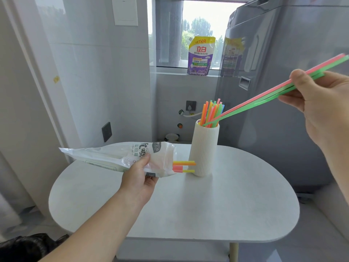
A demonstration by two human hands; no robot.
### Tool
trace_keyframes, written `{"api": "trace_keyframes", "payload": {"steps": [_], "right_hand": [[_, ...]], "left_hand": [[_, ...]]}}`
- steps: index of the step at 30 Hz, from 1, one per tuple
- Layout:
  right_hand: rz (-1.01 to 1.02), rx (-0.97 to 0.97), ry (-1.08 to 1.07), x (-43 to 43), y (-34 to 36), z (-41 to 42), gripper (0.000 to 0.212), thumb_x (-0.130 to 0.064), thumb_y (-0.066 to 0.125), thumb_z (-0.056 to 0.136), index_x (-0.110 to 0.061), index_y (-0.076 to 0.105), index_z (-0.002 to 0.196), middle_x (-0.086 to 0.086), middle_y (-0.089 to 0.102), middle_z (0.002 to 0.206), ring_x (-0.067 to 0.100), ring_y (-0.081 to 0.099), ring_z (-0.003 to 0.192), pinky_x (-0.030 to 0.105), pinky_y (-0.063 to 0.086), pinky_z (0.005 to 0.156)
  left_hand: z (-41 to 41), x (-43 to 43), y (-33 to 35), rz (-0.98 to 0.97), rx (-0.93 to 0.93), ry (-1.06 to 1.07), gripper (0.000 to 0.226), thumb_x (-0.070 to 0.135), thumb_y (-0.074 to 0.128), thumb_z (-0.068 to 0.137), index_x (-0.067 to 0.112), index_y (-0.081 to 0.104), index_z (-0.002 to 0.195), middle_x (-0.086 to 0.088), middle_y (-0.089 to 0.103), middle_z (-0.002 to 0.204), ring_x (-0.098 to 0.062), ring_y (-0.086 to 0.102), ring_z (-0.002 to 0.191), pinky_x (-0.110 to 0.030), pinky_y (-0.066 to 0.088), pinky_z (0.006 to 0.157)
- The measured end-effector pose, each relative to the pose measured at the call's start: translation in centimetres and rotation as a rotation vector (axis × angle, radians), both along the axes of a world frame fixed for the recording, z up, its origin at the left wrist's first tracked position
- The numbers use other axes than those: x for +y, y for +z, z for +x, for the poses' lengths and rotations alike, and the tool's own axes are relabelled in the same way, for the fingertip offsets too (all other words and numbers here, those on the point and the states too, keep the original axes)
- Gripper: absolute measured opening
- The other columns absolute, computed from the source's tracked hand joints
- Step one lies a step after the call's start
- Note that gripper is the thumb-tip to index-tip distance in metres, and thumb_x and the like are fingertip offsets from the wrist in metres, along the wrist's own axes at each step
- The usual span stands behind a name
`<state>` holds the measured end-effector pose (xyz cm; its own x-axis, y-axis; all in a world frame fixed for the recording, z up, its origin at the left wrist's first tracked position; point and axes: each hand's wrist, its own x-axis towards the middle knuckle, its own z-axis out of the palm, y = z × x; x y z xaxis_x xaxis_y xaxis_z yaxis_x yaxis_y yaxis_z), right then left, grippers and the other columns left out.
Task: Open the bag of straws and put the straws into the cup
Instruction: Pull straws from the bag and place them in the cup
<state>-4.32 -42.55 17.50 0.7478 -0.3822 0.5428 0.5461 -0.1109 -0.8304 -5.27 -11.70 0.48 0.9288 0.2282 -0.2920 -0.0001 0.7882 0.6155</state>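
The bag [117,157] is open, gripped by the left hand [139,174] just left of the cup [204,150]. Many straws [211,112] stand in the cup. The right hand [321,103] pinches pink and green straws [255,103], tips at the cup's rim. A few bagged straws [184,166] are left to transfer.

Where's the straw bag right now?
Head view, left of centre: the left hand holds the bag above the table, its open end just left of the cup.
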Motion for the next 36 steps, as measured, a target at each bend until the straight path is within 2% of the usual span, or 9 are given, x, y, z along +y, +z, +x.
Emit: {"api": "trace_keyframes", "payload": {"steps": [5,10,17,22,26,30,32,34,36], "right_hand": [[-0.105,-0.019,-0.007,0.6,1.9,0.1,0.014,-0.029,0.077,0.086,-0.021,0.074,0.075,-0.003,0.074,0.075,0.021,0.077,0.079,0.031,0.062,0.076],[-0.202,0.031,-0.018,2.7,2.2,0.9,0.009,-0.024,0.076,0.088,-0.018,0.074,0.082,0.006,0.076,0.087,0.02,0.077,0.078,0.025,0.062,0.072],[-0.333,0.123,-0.01,5.2,2.6,3.4,0.01,-0.024,0.076,0.089,-0.021,0.073,0.079,0.005,0.077,0.085,0.019,0.077,0.074,0.028,0.063,0.072],[-0.502,0.242,0.016,6.8,2.3,5.2,0.01,-0.026,0.074,0.09,-0.018,0.074,0.084,0.004,0.076,0.084,0.015,0.076,0.068,0.025,0.063,0.067],[-0.773,0.289,-0.083,8.1,1.0,7.1,0.024,-0.035,0.071,0.091,-0.012,0.077,0.09,0.005,0.072,0.078,0.016,0.064,0.059,0.027,0.057,0.058],[-0.927,0.355,-0.123,8.9,-1.3,8.6,0.037,-0.042,0.07,0.09,-0.005,0.076,0.094,0.011,0.073,0.089,0.025,0.068,0.076,0.036,0.056,0.069],[-0.926,0.36,-0.153,9.0,-2.1,9.2,0.041,-0.045,0.072,0.088,-0.007,0.071,0.101,0.01,0.071,0.098,0.023,0.068,0.08,0.036,0.057,0.071],[-0.902,0.322,-0.177,9.2,-2.4,9.3,0.053,-0.046,0.073,0.086,-0.011,0.061,0.124,0.008,0.067,0.112,0.021,0.064,0.088,0.035,0.056,0.075],[-0.872,0.263,-0.149,9.5,-2.3,9.1,0.07,-0.04,0.073,0.088,-0.019,0.041,0.145,0.007,0.061,0.127,0.02,0.06,0.101,0.037,0.054,0.082]], "left_hand": [[0.0,-0.3,0.0,0.005,-0.005,-0.019,0.032,0.004,0.064,0.096,0.009,0.065,0.128,-0.003,0.079,0.098,-0.015,0.078,0.076,-0.028,0.06,0.055],[-0.2,-0.8,-0.2,0.024,-0.005,-0.036,0.031,0.005,0.064,0.096,0.009,0.065,0.127,-0.002,0.08,0.09,-0.014,0.078,0.074,-0.028,0.06,0.054],[-0.4,-0.9,0.2,0.021,-0.005,-0.04,0.033,0.004,0.064,0.096,0.008,0.064,0.129,-0.006,0.078,0.102,-0.015,0.078,0.075,-0.028,0.06,0.053],[-0.4,-0.9,0.3,0.01,-0.003,-0.055,0.024,0.004,0.064,0.096,0.009,0.067,0.119,-0.002,0.08,0.085,-0.015,0.077,0.07,-0.028,0.06,0.052],[-0.4,-1.0,0.3,0.011,-0.002,-0.067,0.019,0.005,0.064,0.096,0.01,0.068,0.114,-0.001,0.08,0.083,-0.014,0.077,0.07,-0.028,0.061,0.053],[-0.4,-1.0,0.3,0.013,-0.002,-0.066,0.019,0.005,0.065,0.095,0.011,0.068,0.112,-0.002,0.08,0.083,-0.015,0.077,0.071,-0.029,0.061,0.054],[-0.4,-0.9,0.3,0.011,-0.004,-0.064,0.019,0.004,0.065,0.095,0.011,0.068,0.112,-0.002,0.08,0.084,-0.015,0.077,0.072,-0.03,0.062,0.056],[-0.5,-0.9,0.3,0.01,-0.004,-0.065,0.02,0.004,0.065,0.095,0.011,0.068,0.113,-0.002,0.08,0.085,-0.015,0.077,0.072,-0.03,0.062,0.055],[-0.5,-0.7,0.4,0.012,-0.005,-0.062,0.02,0.005,0.065,0.095,0.011,0.068,0.114,-0.002,0.08,0.085,-0.016,0.077,0.072,-0.029,0.061,0.054]]}}
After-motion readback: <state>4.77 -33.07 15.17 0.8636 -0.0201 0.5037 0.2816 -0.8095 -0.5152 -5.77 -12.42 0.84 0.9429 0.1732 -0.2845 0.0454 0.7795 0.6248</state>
